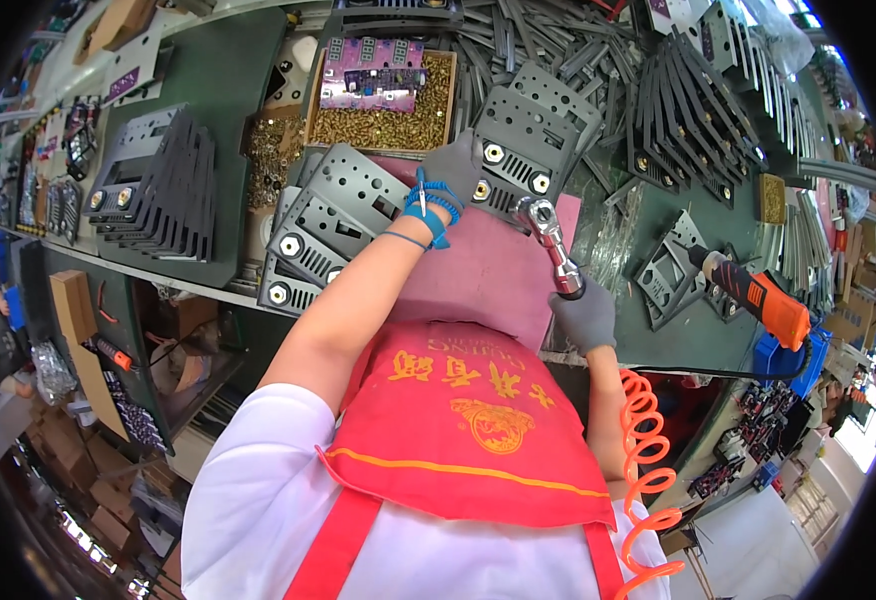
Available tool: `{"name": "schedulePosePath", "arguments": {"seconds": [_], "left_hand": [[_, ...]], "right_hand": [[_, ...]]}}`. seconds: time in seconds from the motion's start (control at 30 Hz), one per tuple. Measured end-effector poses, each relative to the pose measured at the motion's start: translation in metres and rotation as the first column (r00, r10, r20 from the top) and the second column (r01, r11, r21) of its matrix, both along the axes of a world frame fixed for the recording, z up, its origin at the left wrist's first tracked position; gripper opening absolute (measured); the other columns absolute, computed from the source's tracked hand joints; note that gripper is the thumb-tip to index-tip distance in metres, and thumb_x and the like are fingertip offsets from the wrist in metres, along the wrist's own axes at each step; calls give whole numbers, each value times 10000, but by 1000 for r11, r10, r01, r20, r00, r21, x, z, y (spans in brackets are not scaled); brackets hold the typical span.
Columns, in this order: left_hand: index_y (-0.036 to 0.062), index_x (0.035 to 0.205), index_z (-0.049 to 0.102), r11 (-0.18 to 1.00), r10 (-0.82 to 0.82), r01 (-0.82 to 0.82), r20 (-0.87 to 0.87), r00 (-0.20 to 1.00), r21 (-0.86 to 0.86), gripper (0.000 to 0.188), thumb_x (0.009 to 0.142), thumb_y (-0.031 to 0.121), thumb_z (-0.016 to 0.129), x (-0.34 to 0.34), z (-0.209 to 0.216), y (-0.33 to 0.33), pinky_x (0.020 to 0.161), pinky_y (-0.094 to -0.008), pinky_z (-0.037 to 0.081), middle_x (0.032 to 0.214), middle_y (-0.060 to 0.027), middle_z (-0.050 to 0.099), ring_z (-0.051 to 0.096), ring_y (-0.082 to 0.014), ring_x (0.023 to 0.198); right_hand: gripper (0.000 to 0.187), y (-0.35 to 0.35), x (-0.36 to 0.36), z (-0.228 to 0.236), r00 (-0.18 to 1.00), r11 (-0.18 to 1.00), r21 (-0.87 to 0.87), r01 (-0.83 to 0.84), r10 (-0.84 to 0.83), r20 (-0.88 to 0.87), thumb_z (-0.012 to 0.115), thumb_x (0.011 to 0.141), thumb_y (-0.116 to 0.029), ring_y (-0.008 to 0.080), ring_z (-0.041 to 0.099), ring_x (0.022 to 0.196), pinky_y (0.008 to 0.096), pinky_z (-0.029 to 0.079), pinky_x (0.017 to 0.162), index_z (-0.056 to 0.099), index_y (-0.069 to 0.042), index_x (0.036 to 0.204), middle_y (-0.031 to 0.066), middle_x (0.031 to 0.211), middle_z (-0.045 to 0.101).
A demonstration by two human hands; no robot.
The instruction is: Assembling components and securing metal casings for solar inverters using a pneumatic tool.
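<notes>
My left hand [455, 168], in a grey glove with a blue coiled wrist strap, grips the left edge of a dark grey perforated metal plate [523, 125]. Several brass nuts [493, 153] sit in white rings near its lower edge. My right hand [588, 317], also gloved, is closed round the grip of a chrome air ratchet wrench [552, 240]. The wrench's head is at the plate's lower right corner, close below a nut; whether they touch I cannot tell. A pink mat [478, 260] lies under the work.
Stacked plates [348, 195] lie left of my left arm; further plates stand in a rack-like row [163, 185]. Behind is a box of brass parts [383, 125] with a purple circuit board on top. An orange power screwdriver [773, 305] lies right. An orange coiled hose [643, 450] hangs beside my right arm.
</notes>
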State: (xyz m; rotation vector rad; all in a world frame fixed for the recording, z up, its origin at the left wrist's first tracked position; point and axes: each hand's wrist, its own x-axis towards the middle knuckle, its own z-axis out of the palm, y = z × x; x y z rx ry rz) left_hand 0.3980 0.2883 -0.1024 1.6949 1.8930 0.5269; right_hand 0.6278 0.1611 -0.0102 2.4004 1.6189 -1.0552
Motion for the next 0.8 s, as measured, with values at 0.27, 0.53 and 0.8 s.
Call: {"name": "schedulePosePath", "arguments": {"seconds": [0.27,0.53,0.8], "left_hand": [[67,1200,611,999,37,-35,260,965,-15,439,956,393,446,-8,-10,7,756,-487,499,917,-241,657,627,-421,852],[58,1192,618,997,67,-55,303,951,-49,454,946,408,467,-4,-16,5,778,-478,500,933,-240,656,626,-419,868],[77,1162,638,991,132,-127,328,935,-36,421,948,395,464,8,-14,4,724,-502,500,868,-243,653,626,-426,809]], "right_hand": [[380,39,-33,-14,976,976,-3,-216,216,9,642,699,-343,384,641,876,445,507,772,665,-96,988,192,897,678],[375,47,-29,-14,973,969,-89,-232,231,-15,666,682,-327,388,636,885,442,506,783,665,-87,970,198,910,675],[392,42,-27,-20,985,983,-74,-170,167,-37,674,677,-327,385,639,886,435,505,780,667,-85,985,196,911,676]]}}
